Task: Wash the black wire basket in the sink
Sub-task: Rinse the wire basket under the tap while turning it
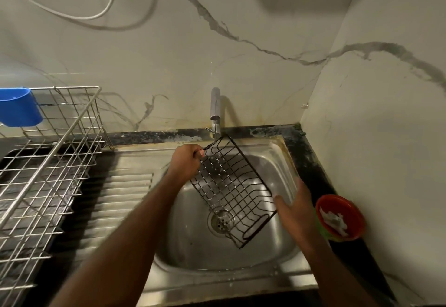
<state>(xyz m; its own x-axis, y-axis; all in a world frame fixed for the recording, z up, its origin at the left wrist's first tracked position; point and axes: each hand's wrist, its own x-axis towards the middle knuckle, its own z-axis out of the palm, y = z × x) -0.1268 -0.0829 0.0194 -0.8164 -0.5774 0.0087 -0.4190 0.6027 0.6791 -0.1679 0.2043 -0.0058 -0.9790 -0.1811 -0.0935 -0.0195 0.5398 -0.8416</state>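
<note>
The black wire basket (231,189) is held tilted over the steel sink (277,161), its far end up under the spout of the tap (215,113) and its near end low, just over the drain (222,219). The person's left hand (184,161) grasps the basket's far left rim, fingers curled round the wire. The right hand (295,206) is released, fingers straight, its palm against the basket's right side; motion blur hides how firmly it touches. Left of the bowl lies the ribbed draining board (120,200), and further left a silver wire dish rack (48,161) stands on the dark desk (306,152), with a blue plastic cup (18,106) hooked on its far edge. At the right, near the wall, a red bowl (340,217) holding something white sits on the desk
</note>
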